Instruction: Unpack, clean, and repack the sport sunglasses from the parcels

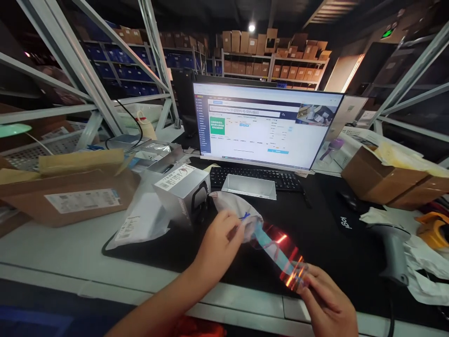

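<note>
My left hand (219,241) pinches the open end of a small white pouch (233,203) with a blue mark on it, held above the black desk mat (196,252). From the mouth of the pouch runs a shiny red and clear film strip (278,250) with a pale blue band. My right hand (326,295) grips the far end of this strip between thumb and fingers. Behind the pouch stands a silver-grey box (184,192) with a white label on top and a dark picture on its side. The contents of the pouch are hidden.
A monitor (252,135) and black keyboard (259,178) stand behind, a shallow white tray (249,187) against the keyboard. At left are a cardboard box (66,196) and a white plastic bag (143,217). A grey scanner (391,252), mouse (347,201) and open carton (389,178) are right.
</note>
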`<control>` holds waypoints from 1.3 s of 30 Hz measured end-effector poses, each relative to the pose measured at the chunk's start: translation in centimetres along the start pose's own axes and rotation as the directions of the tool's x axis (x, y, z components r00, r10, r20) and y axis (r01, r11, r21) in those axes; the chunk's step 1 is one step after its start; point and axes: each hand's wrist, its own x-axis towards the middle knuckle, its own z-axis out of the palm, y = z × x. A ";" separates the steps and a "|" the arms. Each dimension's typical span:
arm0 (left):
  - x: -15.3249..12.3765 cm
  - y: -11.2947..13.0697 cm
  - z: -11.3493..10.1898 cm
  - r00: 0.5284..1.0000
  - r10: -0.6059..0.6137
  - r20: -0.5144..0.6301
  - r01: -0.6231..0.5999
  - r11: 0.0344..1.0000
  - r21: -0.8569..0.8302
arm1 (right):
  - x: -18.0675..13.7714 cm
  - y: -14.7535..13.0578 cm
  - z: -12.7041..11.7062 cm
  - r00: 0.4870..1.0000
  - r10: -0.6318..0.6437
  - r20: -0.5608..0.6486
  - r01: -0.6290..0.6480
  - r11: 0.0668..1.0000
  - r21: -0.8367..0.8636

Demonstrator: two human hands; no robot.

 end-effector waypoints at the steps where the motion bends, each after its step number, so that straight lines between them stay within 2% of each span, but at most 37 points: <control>1: 0.0 0.0 -0.2 1.000 0.009 -0.030 -0.009 1.000 -0.020 | 0.0 -0.1 0.1 0.999 -0.046 0.008 0.047 0.998 -0.039; 6: -0.4 0.3 -0.4 0.986 0.063 -0.155 -0.050 0.995 0.084 | -0.3 0.2 -0.6 0.963 -0.252 0.092 0.263 0.954 -0.141; 9: -0.8 0.1 -0.3 0.990 0.071 -0.123 -0.051 0.986 0.158 | -0.3 0.4 -1.2 0.946 -0.291 0.143 0.310 0.941 -0.134; 12: -0.6 -0.2 -0.7 0.996 0.060 -0.064 -0.040 0.958 0.284 | -0.4 0.6 -1.3 0.946 -0.281 0.162 0.300 0.948 -0.107; 14: -0.2 -0.1 -1.3 0.994 0.095 -0.047 -0.070 0.921 0.384 | -0.7 0.7 -1.2 0.948 -0.269 0.171 0.288 0.953 -0.098; 17: 1.0 0.4 -2.4 0.972 0.225 0.074 -0.227 0.801 0.554 | -0.9 0.6 -1.0 0.958 -0.243 0.153 0.261 0.959 -0.112; 20: 2.2 1.0 -3.0 0.898 0.326 0.295 -0.439 0.640 0.631 | -0.6 0.4 -0.7 0.955 -0.271 0.119 0.285 0.951 -0.124; 22: 2.8 1.3 -3.0 0.852 0.338 0.398 -0.522 0.595 0.611 | -0.2 0.2 -0.4 0.952 -0.293 0.090 0.302 0.946 -0.116; 24: 3.5 1.5 -2.9 0.839 0.313 0.446 -0.538 0.601 0.591 | 0.1 0.1 -0.1 0.959 -0.278 0.046 0.282 0.954 -0.107; 28: 4.5 1.9 -2.4 0.849 0.249 0.466 -0.506 0.637 0.581 | 0.1 0.2 0.2 0.967 -0.255 0.019 0.255 0.964 -0.074; 32: 5.6 2.9 -1.9 0.815 0.163 0.556 -0.525 0.615 0.589 | 0.0 0.8 0.0 0.949 -0.301 0.099 0.307 0.950 -0.058; 35: 6.3 3.6 -1.5 0.814 0.058 0.578 -0.494 0.593 0.636 | 0.0 1.2 -0.1 0.932 -0.321 0.170 0.337 0.938 -0.076; 39: 7.0 3.8 -1.6 0.802 0.060 0.594 -0.497 0.620 0.607 | 0.0 1.2 0.2 0.920 -0.320 0.225 0.346 0.934 -0.089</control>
